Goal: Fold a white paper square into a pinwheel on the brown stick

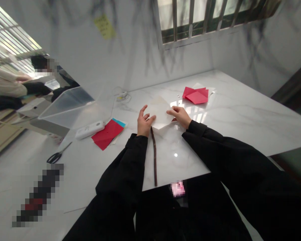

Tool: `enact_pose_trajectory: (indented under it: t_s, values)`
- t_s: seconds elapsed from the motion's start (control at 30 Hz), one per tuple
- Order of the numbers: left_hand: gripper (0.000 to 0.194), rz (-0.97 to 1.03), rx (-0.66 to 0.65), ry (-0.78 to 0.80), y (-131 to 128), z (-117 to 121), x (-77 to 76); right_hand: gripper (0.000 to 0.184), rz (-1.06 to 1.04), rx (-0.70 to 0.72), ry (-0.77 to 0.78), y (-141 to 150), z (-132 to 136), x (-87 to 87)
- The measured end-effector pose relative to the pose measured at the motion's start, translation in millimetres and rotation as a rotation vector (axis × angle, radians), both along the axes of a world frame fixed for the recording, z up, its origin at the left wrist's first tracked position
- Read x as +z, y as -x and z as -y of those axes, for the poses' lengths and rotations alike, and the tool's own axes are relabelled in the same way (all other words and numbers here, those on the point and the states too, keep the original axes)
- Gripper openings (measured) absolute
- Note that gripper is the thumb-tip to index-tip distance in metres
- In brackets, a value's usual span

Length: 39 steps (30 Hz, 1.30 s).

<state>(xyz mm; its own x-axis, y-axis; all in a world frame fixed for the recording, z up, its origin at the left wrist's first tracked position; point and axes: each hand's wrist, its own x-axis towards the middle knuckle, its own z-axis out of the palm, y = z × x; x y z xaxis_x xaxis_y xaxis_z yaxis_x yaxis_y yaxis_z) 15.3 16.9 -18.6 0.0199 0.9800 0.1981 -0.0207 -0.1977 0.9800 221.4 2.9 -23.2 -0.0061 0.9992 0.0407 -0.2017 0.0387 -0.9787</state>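
Observation:
A square sheet of white paper [160, 112] is between my two hands over the marble-patterned table. My right hand [181, 116] pinches its right edge between thumb and fingers. At the left edge, my left hand [143, 123] has its fingers apart, and its thumb touches the paper. A thin brown stick [155, 157] lies on the table just below the paper, pointing toward my body; its upper end is close to my left hand. Whether the stick continues under the paper cannot be seen.
Red paper squares [197, 96] lie behind my right hand. On the left are more red paper [107, 134], a white elongated device [90, 129], scissors [59, 154] and a clear plastic box [67, 107]. A cable [122, 96] lies by the wall. Two people sit farther left.

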Motion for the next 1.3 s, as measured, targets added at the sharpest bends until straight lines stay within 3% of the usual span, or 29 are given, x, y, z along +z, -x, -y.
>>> enact_pose_trajectory:
  t_s: [0.1, 0.2, 0.33, 0.43, 0.57, 0.8, 1.1, 1.3]
  values:
    - [0.095, 0.064, -0.003, 0.053, -0.5, -1.3, -0.5, 0.054, -0.080, 0.147, 0.058, -4.0, 4.2, 9.0]
    - [0.090, 0.119, -0.021, 0.073, -0.2, -3.1, -0.6, 0.061, -0.130, 0.237, 0.117, -7.2, 6.4, 14.8]
    - [0.078, 0.148, -0.054, 0.051, -2.0, -0.5, 2.9, 0.046, -0.193, 0.187, 0.099, -6.9, 3.8, 9.3]
    - [0.077, 0.146, -0.078, 0.064, -3.9, 2.6, 5.6, 0.047, -0.217, 0.143, 0.091, -4.8, 1.9, 2.6]
    - [0.074, 0.140, -0.105, 0.085, -4.9, 2.7, 3.8, 0.041, -0.085, 0.229, 0.049, -1.6, 1.7, -3.7]
    - [0.070, 0.139, -0.164, 0.097, -1.6, 5.7, -0.4, 0.049, -0.086, 0.214, 0.062, 5.9, -0.8, -11.6]
    - [0.061, 0.076, -0.144, 0.147, 5.6, 18.0, 11.0, 0.042, -0.107, 0.219, 0.051, 17.5, 4.0, -15.4]
    - [0.061, 0.070, -0.165, 0.213, 3.2, 24.5, 12.9, 0.049, -0.015, 0.280, -0.013, 22.5, 6.5, -11.9]
